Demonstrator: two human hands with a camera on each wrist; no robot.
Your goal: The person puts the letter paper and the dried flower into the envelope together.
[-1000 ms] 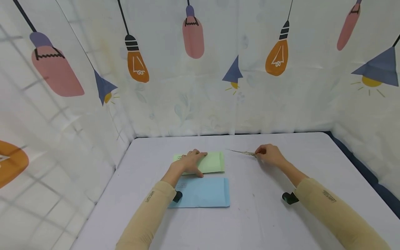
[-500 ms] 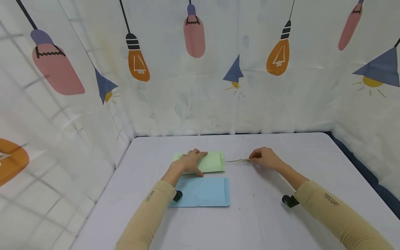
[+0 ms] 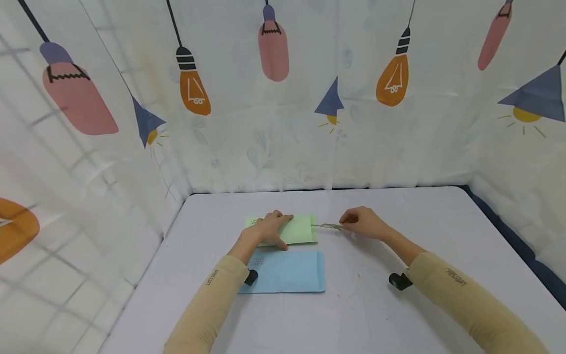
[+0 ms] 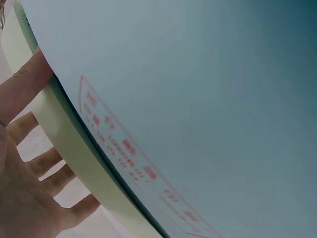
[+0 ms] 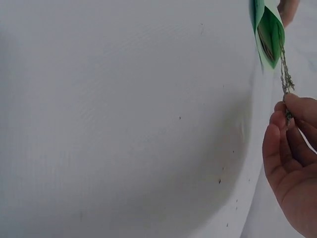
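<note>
A light green envelope (image 3: 301, 230) lies toward the far side of the table, its mouth facing right. My left hand (image 3: 268, 230) spans it, gripping between thumb and fingers at its near and far edges. In the right wrist view the green envelope's mouth (image 5: 270, 37) gapes, with something brownish inside. My right hand (image 3: 363, 222) pinches a thin dried plant sprig (image 3: 326, 225) by its bushy end. The sprig's stem (image 5: 283, 59) points left and reaches into the mouth; its tip is hidden. A light blue envelope (image 3: 287, 273) lies nearer me, under my left wrist.
Small dark crumbs (image 5: 219, 181) are scattered on the white table (image 3: 362, 314) right of the envelopes. A curtain (image 3: 292, 137) printed with lamps stands behind the table and along its sides. Red print (image 4: 133, 153) marks the blue envelope in the left wrist view.
My right hand has moved left and slightly nearer me, bringing the sprig from beside the green envelope to its mouth, stem end in. The left hand and both envelopes have stayed put.
</note>
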